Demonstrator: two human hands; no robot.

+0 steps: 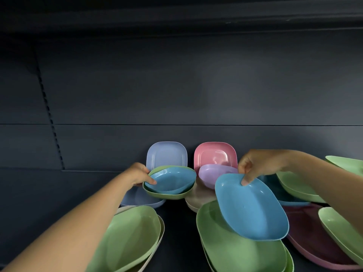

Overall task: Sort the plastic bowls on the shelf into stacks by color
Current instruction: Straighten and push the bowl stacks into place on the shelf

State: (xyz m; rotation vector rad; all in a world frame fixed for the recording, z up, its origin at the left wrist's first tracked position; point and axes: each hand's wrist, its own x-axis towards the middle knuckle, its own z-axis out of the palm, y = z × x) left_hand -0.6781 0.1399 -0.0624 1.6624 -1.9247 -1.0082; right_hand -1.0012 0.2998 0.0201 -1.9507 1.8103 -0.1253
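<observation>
Above the dark shelf [59, 193], the right hand [261, 165] pinches a large blue plastic bowl [253, 209] by its rim, the left hand [137, 174] grips a smaller blue-in-green nested pair [170, 182]; next, probably, uniting blues.

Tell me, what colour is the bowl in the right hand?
Blue bowl, in the head view.

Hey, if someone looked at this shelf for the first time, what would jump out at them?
The right hand pinching a blue bowl by its rim, held tilted over a green stack in the middle. Next, the left hand gripping another blue bowl nested in a green bowl. Behind them, a lavender bowl and a pink bowl lean against the dark back wall.
</observation>
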